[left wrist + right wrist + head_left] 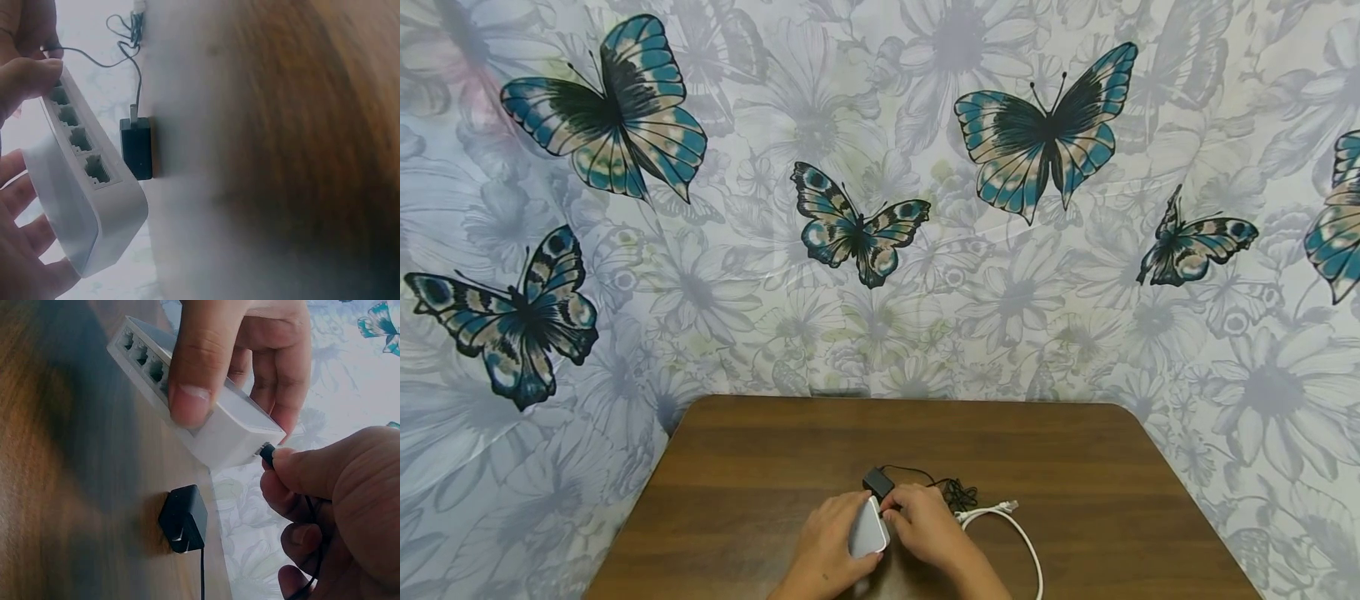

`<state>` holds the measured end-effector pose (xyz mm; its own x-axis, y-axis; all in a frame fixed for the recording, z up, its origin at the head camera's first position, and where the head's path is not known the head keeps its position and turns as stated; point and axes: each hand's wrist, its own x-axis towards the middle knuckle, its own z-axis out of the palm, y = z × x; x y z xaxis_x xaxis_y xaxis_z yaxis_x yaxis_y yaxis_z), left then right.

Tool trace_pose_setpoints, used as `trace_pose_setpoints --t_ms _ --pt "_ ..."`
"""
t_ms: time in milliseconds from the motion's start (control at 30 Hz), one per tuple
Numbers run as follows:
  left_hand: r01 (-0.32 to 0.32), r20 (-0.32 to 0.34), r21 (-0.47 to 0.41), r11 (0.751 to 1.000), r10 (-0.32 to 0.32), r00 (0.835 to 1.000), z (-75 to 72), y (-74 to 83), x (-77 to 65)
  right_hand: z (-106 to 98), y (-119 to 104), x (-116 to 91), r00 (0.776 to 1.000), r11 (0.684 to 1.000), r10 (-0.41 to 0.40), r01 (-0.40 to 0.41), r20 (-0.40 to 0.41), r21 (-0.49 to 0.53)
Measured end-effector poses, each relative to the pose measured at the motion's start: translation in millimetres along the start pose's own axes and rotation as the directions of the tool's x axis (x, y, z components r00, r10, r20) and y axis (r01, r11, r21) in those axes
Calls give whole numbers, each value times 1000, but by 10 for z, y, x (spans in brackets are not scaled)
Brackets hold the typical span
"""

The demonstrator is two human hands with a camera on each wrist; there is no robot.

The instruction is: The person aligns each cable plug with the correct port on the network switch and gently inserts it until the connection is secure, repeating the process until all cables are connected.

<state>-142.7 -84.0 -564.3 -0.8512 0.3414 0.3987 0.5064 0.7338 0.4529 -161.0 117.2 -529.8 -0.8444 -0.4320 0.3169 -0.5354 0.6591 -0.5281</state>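
Observation:
My left hand (829, 542) grips a white network switch (867, 532) by its edges, tilted above the table. A row of Ethernet ports (79, 139) runs along one side of it, partly covered by the left thumb in the right wrist view. Close on its right, my right hand (927, 523) pinches a small black power plug (267, 454) between thumb and forefinger. The plug's tip is right at a socket on the switch's narrow end, and its thin black cord trails through the right hand's fingers.
Beyond the hands, a black power adapter (877, 482) lies on the brown wooden table (737, 467). Its bundled black cord (958, 495) sits to the right. A white Ethernet cable (1028, 546) curves beside the right forearm. A butterfly-patterned cloth (880, 333) hangs behind the table.

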Motion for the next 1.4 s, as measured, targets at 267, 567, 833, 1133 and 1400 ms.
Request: trace_pose_setpoints --t_ms 267,567,833,1133,1400 --pt "-17 -10 -18 1000 17 1000 0 -3 -13 -8 12 8 998 986 35 -44 54 158" --pt "-32 -27 -14 999 31 999 29 19 -30 -16 22 4 992 986 71 -86 102 146" --pt "-1 9 -41 999 2 1000 53 12 -47 -5 21 25 989 985 76 -94 126 146" --pt "-1 7 -67 998 1 1000 48 14 -10 31 69 32 987 967 100 -126 126 221" --pt "16 16 -41 999 -15 1000 -16 -5 -1 18 80 35 991 968 74 -99 116 232"
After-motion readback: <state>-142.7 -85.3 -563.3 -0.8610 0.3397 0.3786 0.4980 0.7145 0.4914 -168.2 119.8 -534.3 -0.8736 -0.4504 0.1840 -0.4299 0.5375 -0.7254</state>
